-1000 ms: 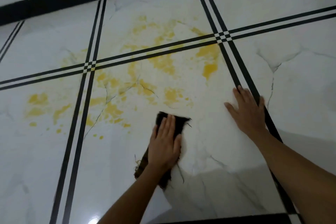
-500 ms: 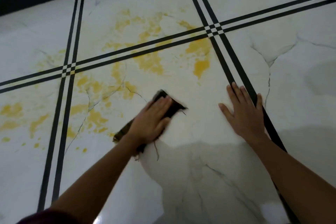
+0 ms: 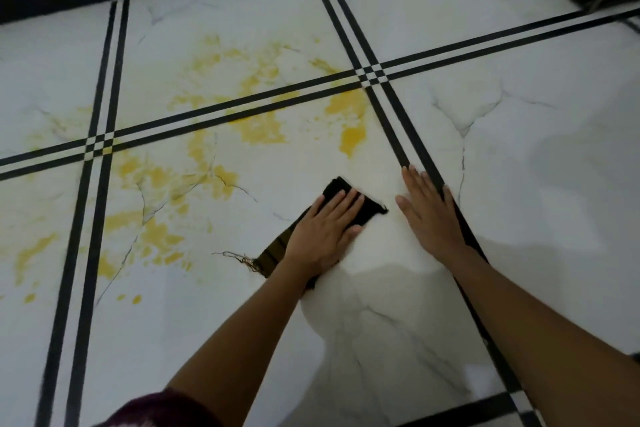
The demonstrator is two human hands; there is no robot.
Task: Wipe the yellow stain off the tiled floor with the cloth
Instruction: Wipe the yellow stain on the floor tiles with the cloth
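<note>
White marble-look tiled floor (image 3: pixel 519 201) carries the yellow stain (image 3: pixel 263 130), spread left of and beyond both hands. Right hand (image 3: pixel 431 215) lies flat and empty as a brace; left hand (image 3: pixel 323 234) presses the dark cloth (image 3: pixel 341 189) flat on clean tile near the stain's edge.

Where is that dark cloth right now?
In the head view, the dark frayed cloth lies flat under the left hand, centre frame, beside the right hand, right of the yellow stain.

Single head view, high above (near arm's reach), angled down at tiled floor (image 3: pixel 519 184)
</note>
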